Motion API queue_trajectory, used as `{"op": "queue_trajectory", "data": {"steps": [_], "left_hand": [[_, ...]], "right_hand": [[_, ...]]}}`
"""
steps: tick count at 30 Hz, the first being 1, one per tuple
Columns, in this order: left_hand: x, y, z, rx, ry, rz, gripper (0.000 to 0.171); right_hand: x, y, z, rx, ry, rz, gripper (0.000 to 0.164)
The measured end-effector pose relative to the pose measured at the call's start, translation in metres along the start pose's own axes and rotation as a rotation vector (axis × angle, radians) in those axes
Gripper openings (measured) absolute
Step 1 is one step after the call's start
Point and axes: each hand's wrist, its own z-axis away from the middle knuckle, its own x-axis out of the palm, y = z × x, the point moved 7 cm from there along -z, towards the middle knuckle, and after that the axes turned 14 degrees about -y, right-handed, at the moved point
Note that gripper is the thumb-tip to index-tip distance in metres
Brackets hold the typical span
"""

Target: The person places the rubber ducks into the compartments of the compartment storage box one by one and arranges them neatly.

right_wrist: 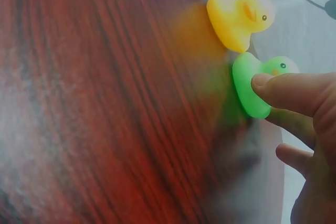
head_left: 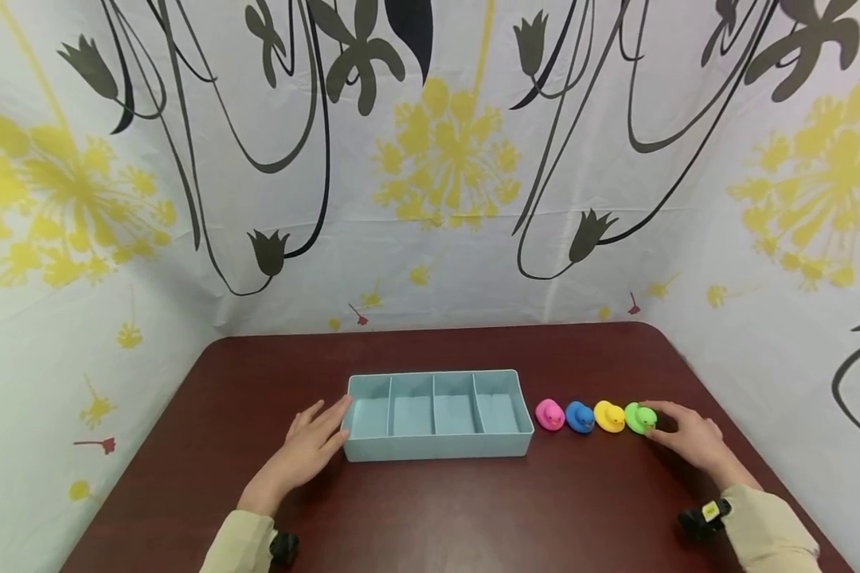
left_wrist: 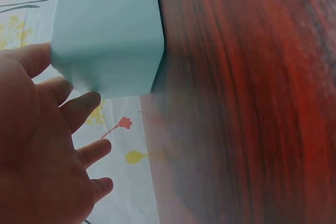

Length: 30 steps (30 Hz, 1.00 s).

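A pale blue tray [head_left: 437, 448] with several side-by-side compartments sits on the dark red table. My left hand [head_left: 308, 446] is at its left end, fingers spread, fingertips against the end wall [left_wrist: 107, 40]. To the right of the tray, rubber ducks stand in a row: pink [head_left: 549, 415], blue [head_left: 580, 417], yellow [head_left: 609, 416] and green [head_left: 640, 418]. My right hand [head_left: 695, 439] pinches the green duck at the row's right end. In the right wrist view my thumb [right_wrist: 289, 92] lies across the green duck's side [right_wrist: 244, 80], and the other fingers are partly hidden behind it.
The wood-grain table [head_left: 430, 517] has a rounded back edge. Behind and beside it hangs a white cloth [head_left: 444, 270] printed with flowers. Each wrist wears a dark band with a small device [head_left: 704, 517], below beige sleeves [head_left: 767, 529].
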Motion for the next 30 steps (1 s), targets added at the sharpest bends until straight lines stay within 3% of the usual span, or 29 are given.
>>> {"op": "queue_trajectory", "data": {"steps": [19, 30], "left_hand": [[0.001, -0.001, 0.001, 0.014, 0.001, 0.017, 0.059], [0.001, -0.001, 0.001, 0.009, -0.011, 0.013, 0.06]], "right_hand": [[-0.004, 0.007, 0.005, 0.055, 0.03, 0.015, 0.048], [-0.017, 0.0, 0.009, 0.049, 0.112, 0.012, 0.048]]}}
